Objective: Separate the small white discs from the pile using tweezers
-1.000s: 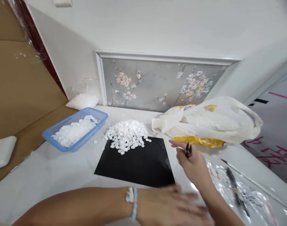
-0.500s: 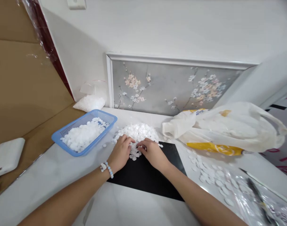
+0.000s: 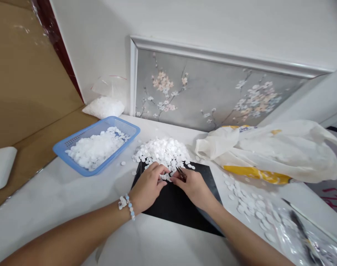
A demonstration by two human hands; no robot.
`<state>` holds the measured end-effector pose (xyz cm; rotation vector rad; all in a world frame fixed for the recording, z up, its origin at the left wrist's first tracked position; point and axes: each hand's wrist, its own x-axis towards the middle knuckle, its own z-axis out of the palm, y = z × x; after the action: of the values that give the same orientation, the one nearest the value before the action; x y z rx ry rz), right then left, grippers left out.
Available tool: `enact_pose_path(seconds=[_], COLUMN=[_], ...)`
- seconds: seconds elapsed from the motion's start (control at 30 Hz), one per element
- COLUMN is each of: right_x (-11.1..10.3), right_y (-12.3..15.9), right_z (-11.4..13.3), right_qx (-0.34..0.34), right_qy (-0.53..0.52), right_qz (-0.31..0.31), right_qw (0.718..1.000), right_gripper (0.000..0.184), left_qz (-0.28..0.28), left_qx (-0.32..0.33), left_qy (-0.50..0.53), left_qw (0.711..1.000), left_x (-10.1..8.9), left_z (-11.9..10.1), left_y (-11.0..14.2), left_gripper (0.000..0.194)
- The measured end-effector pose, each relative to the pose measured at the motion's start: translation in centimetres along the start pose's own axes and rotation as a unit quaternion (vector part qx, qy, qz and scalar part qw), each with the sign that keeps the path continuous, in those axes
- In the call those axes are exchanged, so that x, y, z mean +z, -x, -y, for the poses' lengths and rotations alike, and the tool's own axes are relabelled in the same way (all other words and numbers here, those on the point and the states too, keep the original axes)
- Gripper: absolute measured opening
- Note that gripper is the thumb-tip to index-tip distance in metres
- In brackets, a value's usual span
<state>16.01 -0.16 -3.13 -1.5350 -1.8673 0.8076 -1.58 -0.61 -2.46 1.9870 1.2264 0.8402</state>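
Note:
A heap of small white discs [image 3: 164,149] spills onto the far edge of a black mat [image 3: 182,212]. At the heap's near edge, my left hand [image 3: 147,186] has its fingers curled, thumb and forefinger close together among the discs. What lies in that pinch is too small to make out. Just to its right, my right hand [image 3: 194,184] is closed around dark tweezers [image 3: 181,173], their tips pointing up and left beside the discs. The two hands' fingertips are close but apart.
A blue plastic basket [image 3: 57,149] with more discs stands at left, before a clear bag of white pieces [image 3: 104,107]. At right lie a white and yellow plastic bag [image 3: 270,151], scattered discs [image 3: 248,203], a dark pen-like tool [image 3: 299,225] and clear plastic bags [image 3: 290,240].
My right hand has turned so the tweezers now show in its fingers. Both hands sit slightly farther right and nearer in the view. The camera view has shifted and tilted.

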Motion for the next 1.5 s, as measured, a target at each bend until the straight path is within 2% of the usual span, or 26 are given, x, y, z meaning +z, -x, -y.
enact_pose_path(seconds=[0.13,0.27,0.33,0.43,0.53,0.63,0.73,0.83,1.13,1.5], right_x=[-0.3,0.1,0.6,0.8,0.2,-1.0,-1.9,-1.8,-0.7,-0.8], right_y=[1.1,1.7,1.9,2.0,2.0,2.0,2.2,2.7,3.3,3.5], right_z=[-0.1,0.3,0.5,0.7,0.3,-0.2,-0.3,0.0,-0.1,-0.1], right_qx=[0.003,0.041,0.062,0.077,0.063,0.031,-0.024,-0.093,-0.153,-0.177], right_qy=[-0.048,-0.180,-0.244,-0.292,-0.246,-0.106,0.010,0.055,0.131,0.162], right_qz=[-0.013,0.001,0.011,0.024,0.002,-0.039,-0.040,-0.032,-0.075,-0.065], right_qw=[0.999,0.983,0.968,0.953,0.967,0.993,0.999,0.994,0.977,0.969], right_gripper=[0.018,0.024,0.028,0.033,0.036,0.038,0.035,0.039,0.038,0.036], left_qz=[0.017,0.028,0.042,0.051,0.053,0.067,0.077,0.080,0.098,0.115], left_qx=[-0.014,-0.062,-0.104,-0.162,-0.228,-0.286,-0.304,-0.305,-0.320,-0.294], left_qy=[0.012,0.094,0.168,0.289,0.392,0.461,0.491,0.517,0.507,0.469], left_qw=[1.000,0.993,0.979,0.942,0.890,0.837,0.813,0.796,0.795,0.825], left_x=[0.3,0.5,0.7,0.7,0.3,-0.2,-0.5,-0.6,-0.8,-0.6], left_z=[-0.2,-0.7,-0.8,-0.8,-0.9,-1.1,-1.2,-1.2,-1.5,-1.4], left_y=[0.0,-0.1,-0.1,-0.2,-0.4,-0.6,-0.8,-0.9,-0.8,-0.7], left_gripper=[0.028,0.025,0.021,0.019,0.026,0.026,0.021,0.018,0.018,0.019])
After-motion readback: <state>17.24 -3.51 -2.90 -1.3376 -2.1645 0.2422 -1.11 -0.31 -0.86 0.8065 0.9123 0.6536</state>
